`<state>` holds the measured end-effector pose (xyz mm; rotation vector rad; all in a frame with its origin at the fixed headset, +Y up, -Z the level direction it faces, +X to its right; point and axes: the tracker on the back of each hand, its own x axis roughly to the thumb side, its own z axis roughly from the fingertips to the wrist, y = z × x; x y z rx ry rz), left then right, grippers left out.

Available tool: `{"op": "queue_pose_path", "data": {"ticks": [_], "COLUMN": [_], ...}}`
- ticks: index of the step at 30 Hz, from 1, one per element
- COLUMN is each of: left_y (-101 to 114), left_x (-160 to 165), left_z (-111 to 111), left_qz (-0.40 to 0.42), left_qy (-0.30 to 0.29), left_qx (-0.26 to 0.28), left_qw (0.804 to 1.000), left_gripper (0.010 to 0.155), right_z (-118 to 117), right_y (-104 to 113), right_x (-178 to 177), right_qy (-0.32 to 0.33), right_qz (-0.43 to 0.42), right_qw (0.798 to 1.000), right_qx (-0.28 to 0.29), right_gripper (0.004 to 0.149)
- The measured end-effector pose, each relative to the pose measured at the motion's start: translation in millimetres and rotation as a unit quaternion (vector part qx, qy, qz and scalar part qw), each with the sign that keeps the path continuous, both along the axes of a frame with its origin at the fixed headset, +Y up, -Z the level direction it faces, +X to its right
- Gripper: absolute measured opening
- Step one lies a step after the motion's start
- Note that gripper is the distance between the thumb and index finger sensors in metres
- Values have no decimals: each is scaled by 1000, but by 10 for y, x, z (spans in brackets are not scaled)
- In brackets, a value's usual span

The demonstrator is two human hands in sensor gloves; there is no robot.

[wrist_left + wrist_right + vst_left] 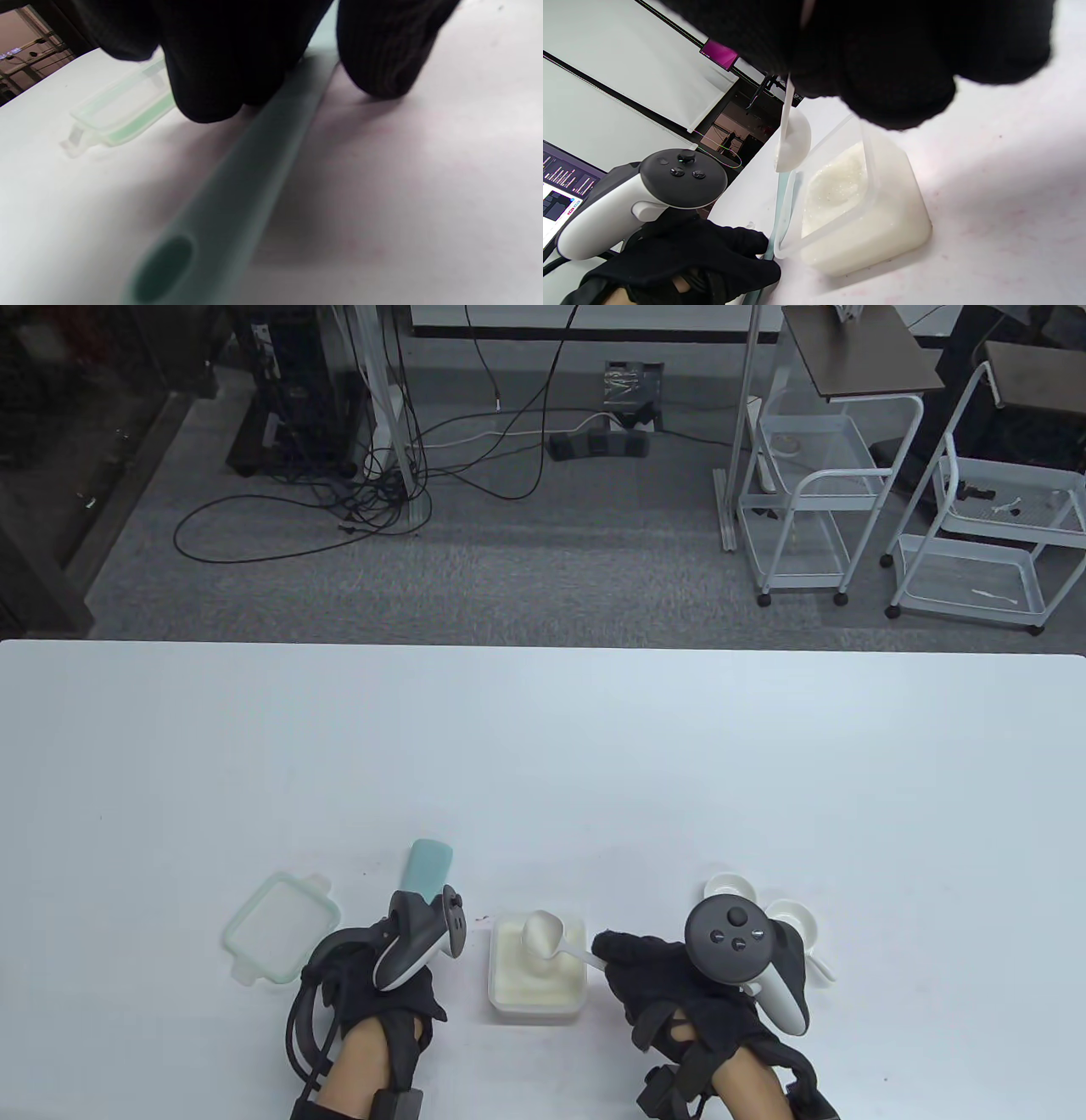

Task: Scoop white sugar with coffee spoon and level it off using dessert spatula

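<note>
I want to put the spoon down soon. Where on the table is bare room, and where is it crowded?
Bare: the table beyond the sugar container and all its far half. Crowded: the near edge, with lid, spatula, both hands and the small white dishes.

A lab — floor cables [356, 487], wire carts [806, 509], monitor [560, 199].

Even overhead light leaves the white desk [543, 746] bright, with only soft, short shadows; the floor beyond is dimmer. In the left wrist view the green spatula [237, 186] is badly blurred, probably too near the lens. Both wrist views show the gloved fingers [891, 63] as near-featureless black, with a pinkish cast in the desk shadows.
</note>
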<state>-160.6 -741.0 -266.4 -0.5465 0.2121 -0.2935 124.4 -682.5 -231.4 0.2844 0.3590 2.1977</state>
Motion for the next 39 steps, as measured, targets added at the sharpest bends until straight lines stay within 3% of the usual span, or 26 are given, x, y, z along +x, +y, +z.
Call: {"op": "queue_pose_path", "data": {"ticks": [6,15,20,30,35,39], "left_y": [-31,27,36,54,400,694], "left_x": [74,-94,-65,-79,-151,-70], "left_z": [2,-19,-18,-47,8,127], "left_qz": [-40,27,32,41,177,274], "left_qy": [0,49,35,20,20,-17], "left_qx": [22,36,32,31,48,40], "left_qw": [999,998,998,998,983,961], "left_gripper": [70,68,55,54,55,56], "right_z": [0,0,1,3,-1,-9], "right_y": [3,5,-2,-14,-12,-18], "right_x": [-12,-1,-10,-25,-22,0], "right_qy": [2,-3,-2,3,3,0], "right_qz": [3,3,7,9,6,-4], "right_qw": [1000,1000,1000,1000,1000,1000], "right_qx": [-1,-4,-8,-19,-21,-27], "right_gripper": [42,42,42,42,42,43]}}
